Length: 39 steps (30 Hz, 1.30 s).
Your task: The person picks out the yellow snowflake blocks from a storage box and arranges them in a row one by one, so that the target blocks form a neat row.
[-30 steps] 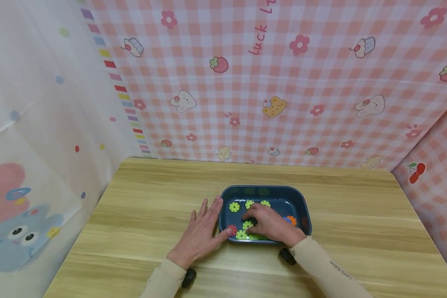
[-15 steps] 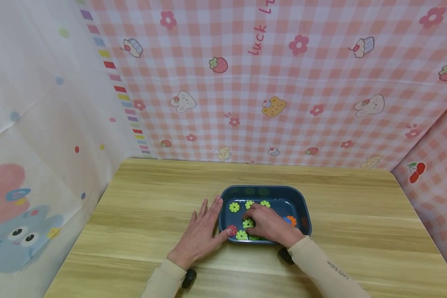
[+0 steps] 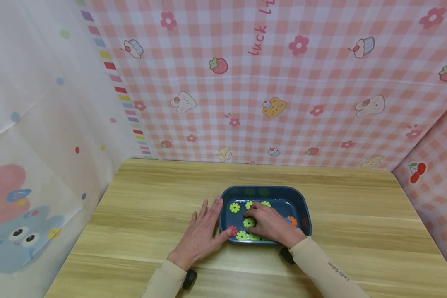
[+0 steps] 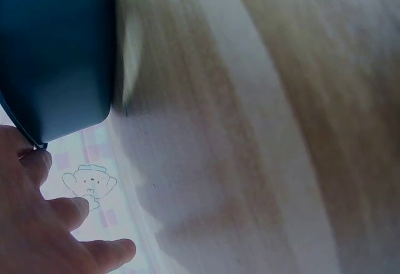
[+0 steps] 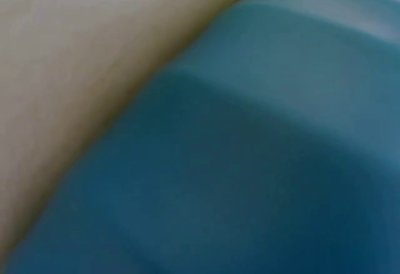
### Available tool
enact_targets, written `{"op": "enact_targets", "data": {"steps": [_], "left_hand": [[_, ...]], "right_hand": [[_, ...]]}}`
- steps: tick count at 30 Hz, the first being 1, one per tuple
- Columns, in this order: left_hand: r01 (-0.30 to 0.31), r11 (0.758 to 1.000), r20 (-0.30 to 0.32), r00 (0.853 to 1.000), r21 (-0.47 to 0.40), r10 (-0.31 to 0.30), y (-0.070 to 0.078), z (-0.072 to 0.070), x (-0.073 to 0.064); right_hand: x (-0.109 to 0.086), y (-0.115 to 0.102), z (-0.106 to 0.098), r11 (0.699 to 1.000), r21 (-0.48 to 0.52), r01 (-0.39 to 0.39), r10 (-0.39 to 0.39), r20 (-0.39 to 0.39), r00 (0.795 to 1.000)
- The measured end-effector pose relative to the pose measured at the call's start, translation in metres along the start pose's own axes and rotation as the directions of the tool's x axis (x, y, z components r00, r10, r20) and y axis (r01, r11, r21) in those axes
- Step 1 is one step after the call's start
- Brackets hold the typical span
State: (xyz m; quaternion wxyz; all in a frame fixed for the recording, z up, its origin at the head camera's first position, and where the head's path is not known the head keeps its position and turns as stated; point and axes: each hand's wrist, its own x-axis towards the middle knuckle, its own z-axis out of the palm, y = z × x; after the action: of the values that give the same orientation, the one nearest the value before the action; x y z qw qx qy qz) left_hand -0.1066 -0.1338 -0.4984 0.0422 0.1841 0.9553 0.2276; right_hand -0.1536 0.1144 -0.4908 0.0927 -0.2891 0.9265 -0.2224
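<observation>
A dark blue rectangular tub (image 3: 301,198) holds several notched plastic snowflake discs. My right hand (image 3: 270,223) reaches inside, its thumb and fingers pinching a yellow-green snowflake disc (image 3: 249,222). Spread fairly straight, my left hand (image 3: 199,238) rests against the tub's left side, with the thumb over the front rim near a red disc (image 3: 232,230). In the left wrist view, the fingers of the left hand (image 4: 37,218) lie by the tub's outer wall (image 4: 62,49). Only the tub's blurred outer wall (image 5: 219,161) fills most of the right wrist view; no right fingers show there.
Around the pinched disc lie other yellow-green discs, such as one at the back left (image 3: 234,207) and one at the front (image 3: 241,235). An orange disc (image 3: 292,220) and a partly hidden blue piece sit on the right. The wooden table (image 3: 152,198) meets a checked cloth (image 3: 246,136) behind.
The yellow-green disc in my right fingers has shifted slightly up and to the right in the head view, its face turning more toward the camera. My left hand stays still.
</observation>
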Motion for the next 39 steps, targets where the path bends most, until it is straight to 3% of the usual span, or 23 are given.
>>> {"op": "enact_targets", "data": {"steps": [5, 20, 28, 39], "left_hand": [[0.001, 1.0, -0.004, 1.0, 0.003, -0.001, 0.0, 0.0, 0.0], [0.002, 1.0, -0.008, 1.0, 0.001, -0.002, -0.001, 0.003, 0.0], [-0.01, 1.0, -0.025, 1.0, -0.027, 0.009, -0.002, 0.002, 0.0], [-0.029, 0.998, -0.07, 0.997, -0.047, 0.026, -0.004, 0.004, -0.002]], "right_hand": [[0.001, 0.002, 0.0, 0.997, 0.055, -0.05, 0.05, 0.007, 0.999], [-0.001, 0.002, 0.0, 0.999, 0.038, -0.013, 0.013, -0.006, 1.0], [-0.006, 0.0, -0.007, 0.997, 0.081, -0.015, 0.021, -0.08, 0.997], [-0.025, -0.012, -0.02, 0.992, 0.096, 0.081, -0.059, -0.217, 0.974]]}}
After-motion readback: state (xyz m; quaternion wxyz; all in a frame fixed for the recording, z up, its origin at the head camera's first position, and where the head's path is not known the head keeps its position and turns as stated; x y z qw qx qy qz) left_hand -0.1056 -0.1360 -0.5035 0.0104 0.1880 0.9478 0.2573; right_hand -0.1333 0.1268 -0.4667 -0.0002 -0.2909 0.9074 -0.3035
